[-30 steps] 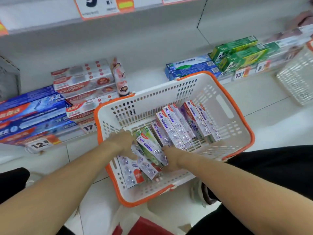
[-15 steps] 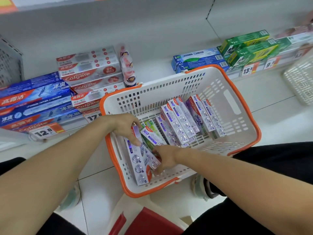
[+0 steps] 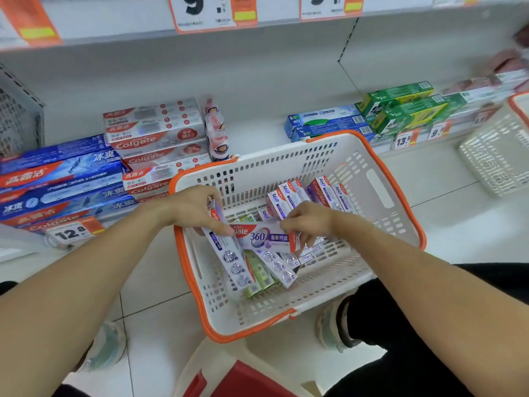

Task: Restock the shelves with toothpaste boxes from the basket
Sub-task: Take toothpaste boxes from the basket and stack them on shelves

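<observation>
Your left hand and right hand each pinch an end of the purple toothpaste box, whose long axis runs left-right above the basket; the shelf lies toward the frame's top.

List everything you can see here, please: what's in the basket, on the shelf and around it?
basket: one, white with orange rim, on the floor before the shelf
purple-and-white boxes: several, count unclear, inside the basket
held box: one, purple and white, gripped by both hands above the basket
green box: at least one, in the basket under the purple ones
blue boxes: a stack, shelf far left
red-and-white boxes: a stack, shelf left of centre
green shelf boxes: several, shelf right
price tags: white and orange, shelf edges
second basket: white, far right
left hand: fingers curled on boxes
right hand: pinching the held box
</observation>
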Demonstrator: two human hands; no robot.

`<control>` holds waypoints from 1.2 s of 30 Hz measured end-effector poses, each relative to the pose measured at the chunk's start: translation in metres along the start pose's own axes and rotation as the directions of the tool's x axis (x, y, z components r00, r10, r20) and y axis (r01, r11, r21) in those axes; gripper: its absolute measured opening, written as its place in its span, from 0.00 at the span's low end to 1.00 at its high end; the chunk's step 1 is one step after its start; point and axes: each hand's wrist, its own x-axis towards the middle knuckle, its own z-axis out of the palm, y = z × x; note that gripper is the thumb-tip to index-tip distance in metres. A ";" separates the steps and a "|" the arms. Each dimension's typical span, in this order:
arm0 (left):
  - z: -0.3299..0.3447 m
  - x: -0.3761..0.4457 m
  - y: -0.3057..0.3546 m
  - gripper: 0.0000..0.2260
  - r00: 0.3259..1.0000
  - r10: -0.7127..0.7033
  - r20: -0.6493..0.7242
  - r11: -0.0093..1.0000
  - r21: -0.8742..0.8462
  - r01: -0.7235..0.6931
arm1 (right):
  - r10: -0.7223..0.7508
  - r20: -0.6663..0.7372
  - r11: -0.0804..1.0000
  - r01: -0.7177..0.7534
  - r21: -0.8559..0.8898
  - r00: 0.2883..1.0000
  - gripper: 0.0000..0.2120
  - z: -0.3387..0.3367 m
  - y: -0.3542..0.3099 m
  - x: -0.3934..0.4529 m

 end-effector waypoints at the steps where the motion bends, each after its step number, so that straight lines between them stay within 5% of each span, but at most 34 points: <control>1: 0.000 -0.001 0.000 0.28 1.000 -0.001 0.004 0.997 -0.077 0.001 | 0.004 -0.014 0.999 -0.003 0.040 1.000 0.14 -0.009 -0.002 -0.006; 6: 0.008 -0.002 0.000 0.22 0.997 0.003 0.082 0.938 -0.345 0.025 | 0.037 -0.023 0.984 -0.032 0.176 0.999 0.18 -0.037 0.007 -0.024; 14: 0.048 0.003 0.014 0.25 0.948 -0.310 0.072 0.920 -0.226 0.319 | 0.237 0.169 0.971 -0.236 -0.024 0.957 0.12 -0.006 0.048 -0.018; 18: 0.059 0.005 0.011 0.23 0.965 -0.205 0.166 0.950 -0.203 0.237 | 0.284 0.229 0.958 -0.264 -0.115 0.931 0.15 0.014 0.062 -0.010; 26: 0.069 0.011 0.006 0.26 0.992 -0.126 -0.006 0.991 0.053 0.126 | 0.222 0.150 0.975 -0.221 -0.027 0.963 0.17 0.014 0.058 -0.004; 30: 0.073 0.013 0.006 0.22 0.990 -0.075 -0.120 0.997 0.004 0.077 | 0.155 0.187 0.983 -0.169 0.065 0.970 0.16 0.011 0.048 -0.003; 36: 0.010 -0.022 0.022 0.17 0.997 0.066 0.036 0.989 -0.136 -0.061 | 0.021 0.269 0.942 -0.109 0.316 0.963 0.30 -0.029 0.034 -0.005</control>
